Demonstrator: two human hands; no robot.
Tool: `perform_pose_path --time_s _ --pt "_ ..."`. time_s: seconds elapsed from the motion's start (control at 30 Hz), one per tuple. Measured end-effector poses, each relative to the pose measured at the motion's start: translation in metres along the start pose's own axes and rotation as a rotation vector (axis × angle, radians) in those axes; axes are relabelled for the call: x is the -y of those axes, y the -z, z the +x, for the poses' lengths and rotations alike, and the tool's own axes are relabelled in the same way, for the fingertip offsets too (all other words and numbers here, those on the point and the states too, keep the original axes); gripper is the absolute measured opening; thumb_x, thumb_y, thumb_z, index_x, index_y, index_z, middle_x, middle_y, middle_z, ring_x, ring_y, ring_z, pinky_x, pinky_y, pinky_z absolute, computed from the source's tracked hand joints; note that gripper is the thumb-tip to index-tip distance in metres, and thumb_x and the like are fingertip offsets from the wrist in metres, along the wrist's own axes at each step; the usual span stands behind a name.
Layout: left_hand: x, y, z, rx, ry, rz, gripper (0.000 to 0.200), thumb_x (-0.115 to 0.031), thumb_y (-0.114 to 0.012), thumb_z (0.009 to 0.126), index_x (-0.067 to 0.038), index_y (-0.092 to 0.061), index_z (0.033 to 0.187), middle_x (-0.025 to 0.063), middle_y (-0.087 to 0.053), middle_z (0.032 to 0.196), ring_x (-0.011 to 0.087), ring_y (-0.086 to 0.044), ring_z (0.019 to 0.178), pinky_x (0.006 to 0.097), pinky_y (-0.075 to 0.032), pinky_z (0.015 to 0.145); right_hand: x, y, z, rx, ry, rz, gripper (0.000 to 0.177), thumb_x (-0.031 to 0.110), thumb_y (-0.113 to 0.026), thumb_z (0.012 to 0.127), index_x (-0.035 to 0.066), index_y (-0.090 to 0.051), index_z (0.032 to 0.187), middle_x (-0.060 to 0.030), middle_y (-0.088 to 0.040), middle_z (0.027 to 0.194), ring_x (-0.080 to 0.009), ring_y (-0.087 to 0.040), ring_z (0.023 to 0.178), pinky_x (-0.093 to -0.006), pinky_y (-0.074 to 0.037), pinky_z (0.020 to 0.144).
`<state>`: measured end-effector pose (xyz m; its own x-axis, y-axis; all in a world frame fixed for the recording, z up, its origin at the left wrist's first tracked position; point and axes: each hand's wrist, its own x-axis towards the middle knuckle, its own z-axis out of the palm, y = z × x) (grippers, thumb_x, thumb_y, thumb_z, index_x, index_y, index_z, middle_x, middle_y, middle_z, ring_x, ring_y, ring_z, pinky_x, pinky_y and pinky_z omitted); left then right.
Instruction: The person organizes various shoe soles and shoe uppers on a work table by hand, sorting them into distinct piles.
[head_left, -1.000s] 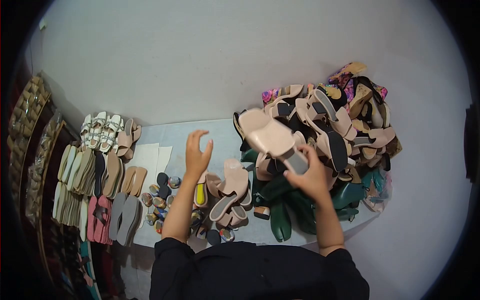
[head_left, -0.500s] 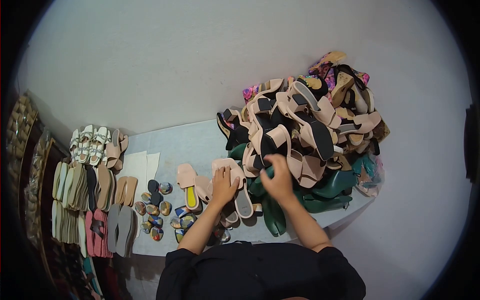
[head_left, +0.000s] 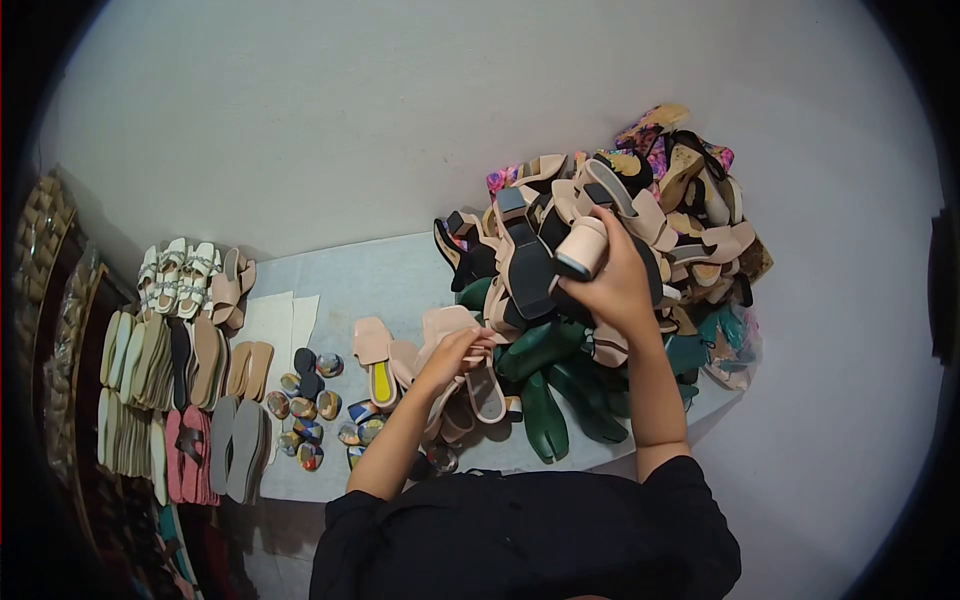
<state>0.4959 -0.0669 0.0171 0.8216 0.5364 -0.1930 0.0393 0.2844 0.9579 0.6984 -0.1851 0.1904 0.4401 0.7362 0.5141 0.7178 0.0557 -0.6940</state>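
My right hand (head_left: 622, 290) is wrapped round a beige heeled sandal, its block heel (head_left: 582, 246) showing by the thumb. The hand hides much of the sandal, which overlaps the shoe pile. A beige slide with a grey insole (head_left: 487, 395) lies on the table. Over the slide's strap rests my left hand (head_left: 455, 360), holding nothing, its fingers reaching right and a little apart. Right of it lie several dark green shoe lasts (head_left: 545, 415). Behind them, a beige heeled sandal with a black sole (head_left: 532, 272) lies sole up on the pile.
Left of my left hand sits a beige slide with a yellow patch (head_left: 381, 383). Several patterned heel blocks (head_left: 305, 430) are spread beside it. Stacks of insoles (head_left: 150, 365) and white sandals (head_left: 180, 280) line the table's left side. A shelf (head_left: 85, 340) stands beyond.
My right hand has moved up and right from the lasts and now holds a heeled sandal from the pile. The left hand has lifted slightly and shifted right over the slide.
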Motion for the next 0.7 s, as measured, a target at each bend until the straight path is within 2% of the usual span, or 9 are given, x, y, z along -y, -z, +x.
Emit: perform_pose_path --time_s 0.07,0.1,0.13,0.2,0.23,0.4,0.5,0.53,0.7 --pt "-0.024 -0.018 -0.018 0.159 0.082 -0.204 0.058 -0.052 -0.031 0.091 -0.005 -0.047 0.121 0.0073 -0.058 0.106 0.0169 -0.058 0.092 0.0271 -0.046 0.075 0.017 -0.001 -0.028 0.041 0.289 0.107 0.069 0.011 -0.072 0.053 0.006 -0.045 0.116 -0.0152 -0.054 0.108 -0.0327 -0.054 0.1 -0.043 -0.039 0.092" --pt "-0.029 -0.026 -0.022 0.235 0.119 -0.305 0.062 -0.055 -0.028 0.091 -0.005 -0.046 0.122 0.008 -0.057 0.107 0.0167 -0.058 0.092 0.026 -0.047 0.072 0.014 -0.004 -0.045 0.08 0.587 -0.033 0.067 0.011 -0.073 0.05 0.007 -0.049 0.112 -0.0133 -0.055 0.107 -0.0283 -0.054 0.101 -0.0518 -0.024 0.101" --pt "-0.027 -0.031 -0.024 0.219 0.094 -0.385 0.068 -0.06 -0.022 0.089 -0.006 -0.042 0.125 0.0116 -0.056 0.11 0.0185 -0.059 0.092 0.0308 -0.051 0.071 0.008 -0.02 -0.063 0.152 0.749 -0.126 0.055 0.011 -0.069 0.056 0.014 -0.053 0.109 -0.0067 -0.056 0.106 -0.0217 -0.053 0.105 -0.0572 -0.007 0.105" --pt "-0.038 -0.039 -0.036 0.279 -0.013 -0.572 0.067 -0.06 -0.023 0.089 -0.006 -0.041 0.125 0.0122 -0.057 0.109 0.0195 -0.059 0.091 0.0334 -0.052 0.072 0.005 -0.053 -0.091 0.064 1.064 -0.284 0.032 0.019 -0.059 0.074 0.031 -0.054 0.104 0.0052 -0.056 0.106 -0.0153 -0.05 0.109 -0.0538 0.0 0.107" --pt "-0.045 -0.042 -0.044 0.308 -0.069 -0.665 0.067 -0.059 -0.024 0.089 -0.006 -0.041 0.126 0.0125 -0.057 0.108 0.02 -0.059 0.091 0.0347 -0.052 0.072 -0.007 -0.074 -0.103 0.042 1.118 -0.305 0.029 0.027 -0.06 0.074 0.033 -0.054 0.102 0.0049 -0.055 0.107 -0.0156 -0.049 0.111 -0.0533 -0.002 0.107" --pt "-0.011 -0.007 -0.065 -0.021 0.061 -0.736 0.028 -0.022 -0.054 0.087 -0.002 -0.053 0.106 0.0102 -0.061 0.095 0.0183 -0.062 0.08 0.0306 -0.054 0.067 -0.034 -0.129 -0.142 0.111 0.897 -0.164 0.034 0.02 -0.06 0.074 0.033 -0.054 0.105 -0.0012 -0.049 0.118 -0.0204 -0.04 0.12 -0.0525 -0.009 0.106" --pt "-0.006 0.007 -0.086 -0.128 0.012 -0.588 0.028 -0.022 -0.053 0.087 -0.001 -0.053 0.106 0.0105 -0.061 0.093 0.0179 -0.062 0.078 0.0297 -0.053 0.065 -0.032 -0.146 -0.168 0.23 0.788 -0.139 0.046 0.014 -0.062 0.07 0.032 -0.053 0.111 -0.0062 -0.04 0.127 -0.0231 -0.034 0.125 -0.053 -0.013 0.105" --pt "-0.002 0.016 -0.092 -0.182 -0.022 -0.487 0.028 -0.02 -0.052 0.088 0.0 -0.052 0.106 0.0117 -0.062 0.09 0.0187 -0.063 0.078 0.0298 -0.053 0.065 -0.029 -0.145 -0.172 0.33 0.724 -0.071 0.061 0.009 -0.064 0.065 0.027 -0.048 0.12 -0.012 -0.033 0.131 -0.0288 -0.029 0.127 -0.0547 -0.017 0.102" --pt "0.029 0.079 -0.137 -0.582 -0.115 -0.28 0.024 -0.014 -0.05 0.086 0.001 -0.055 0.104 0.0132 -0.064 0.092 0.0201 -0.065 0.078 0.0296 -0.053 0.068 -0.03 -0.154 -0.187 0.351 0.321 -0.035 0.068 0.008 -0.062 0.064 0.017 -0.039 0.127 -0.0184 -0.031 0.128 -0.0367 -0.026 0.126 -0.0566 -0.019 0.099"
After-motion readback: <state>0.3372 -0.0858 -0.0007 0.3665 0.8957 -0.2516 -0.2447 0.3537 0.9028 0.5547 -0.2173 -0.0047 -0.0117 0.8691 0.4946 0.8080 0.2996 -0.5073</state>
